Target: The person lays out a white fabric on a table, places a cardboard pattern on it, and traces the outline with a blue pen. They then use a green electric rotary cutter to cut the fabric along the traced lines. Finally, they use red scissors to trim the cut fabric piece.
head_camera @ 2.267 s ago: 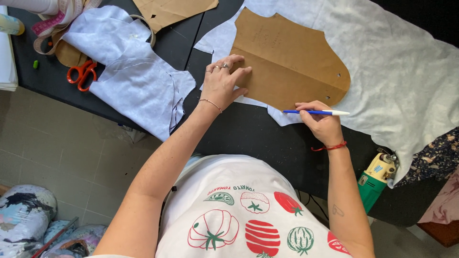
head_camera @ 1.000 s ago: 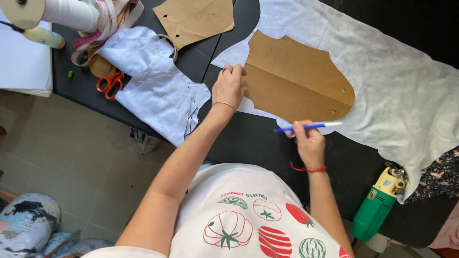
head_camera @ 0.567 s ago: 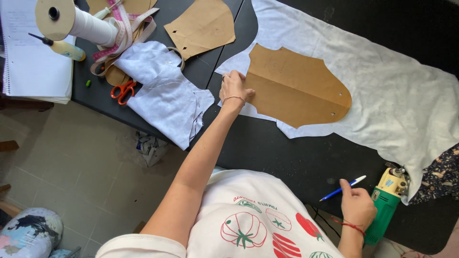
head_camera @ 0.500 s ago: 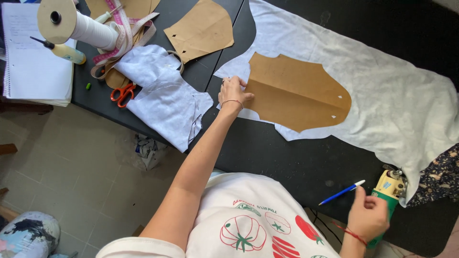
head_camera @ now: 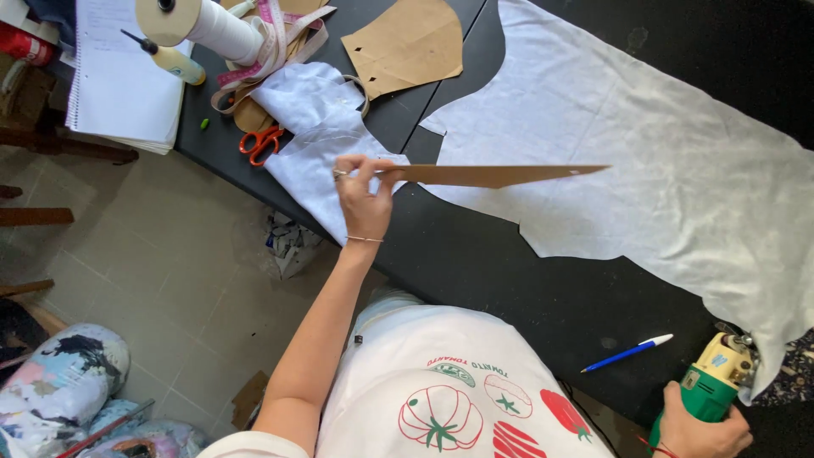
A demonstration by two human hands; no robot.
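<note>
From the head camera, the left hand (head_camera: 363,199) pinches one end of a brown card (head_camera: 492,175) and holds it up over the black table (head_camera: 475,263), so only its thin edge shows. Under it lies white cloth (head_camera: 644,161). The right hand (head_camera: 702,431) is wrapped around a green cutter (head_camera: 708,386) at the table's edge. A blue pen (head_camera: 626,353) lies near it. Orange scissors (head_camera: 259,142) sit far off to the left

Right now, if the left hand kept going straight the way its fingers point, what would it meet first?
Probably the white cut fabric piece on the black table. The left hand, lifting the brown cardboard pattern, points toward it, with the orange scissors just beyond; depth is unclear.
</note>
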